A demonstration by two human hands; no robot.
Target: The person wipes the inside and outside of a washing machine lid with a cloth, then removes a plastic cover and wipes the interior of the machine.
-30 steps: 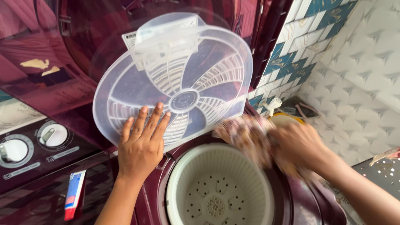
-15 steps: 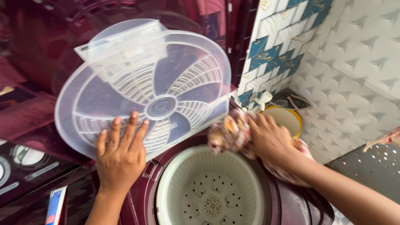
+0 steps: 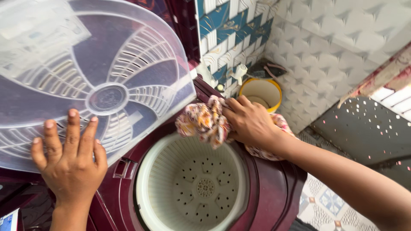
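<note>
2 hands [image 3: 70, 164] [image 3: 250, 124] at drum rim [image 3: 143, 171]

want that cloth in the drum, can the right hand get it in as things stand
Probably yes: the left hand holds the lid up, the drum is uncovered, and the right hand grips the cloth at its rim.

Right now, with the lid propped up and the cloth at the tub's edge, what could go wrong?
The left hand alone props the clear plastic lid; a slip could drop it onto the right hand over the open spin tub. The floral cloth trails over the washer's outer side and might slide off or snag on the rim.
</note>
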